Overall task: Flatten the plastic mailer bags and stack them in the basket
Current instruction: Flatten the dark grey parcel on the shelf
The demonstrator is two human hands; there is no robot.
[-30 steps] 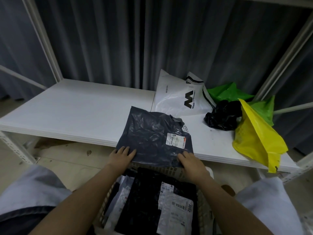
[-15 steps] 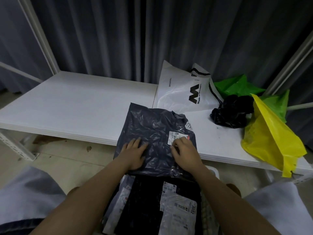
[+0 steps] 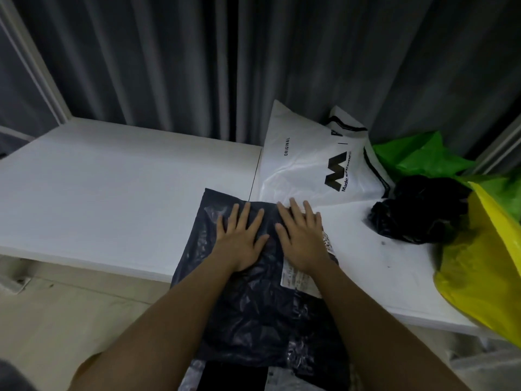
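Head view: both hands lie flat, side by side, on the dark mailer [image 3: 248, 300]. The left hand [image 3: 239, 238] and right hand [image 3: 301, 238] have fingers straight and spread, pressing down, grasping nothing. The mailer lies on the white worktop [image 3: 112, 193], its near part hanging over the front edge. Behind it lie a white bag [image 3: 307, 162], a black bag [image 3: 417, 210], a green bag [image 3: 417, 156] and a yellow bag [image 3: 485, 272].

Under your hands lies a dark grey mailer bag [image 3: 248, 300] with a white printed label [image 3: 298, 280], on a white shelf [image 3: 112, 193]. Beyond it you have a white bag with black lettering [image 3: 313, 165], a black bag [image 3: 417, 210], a bright green bag [image 3: 420, 153] and a yellow bag [image 3: 479, 272], all before a grey pleated curtain [image 3: 197, 66].
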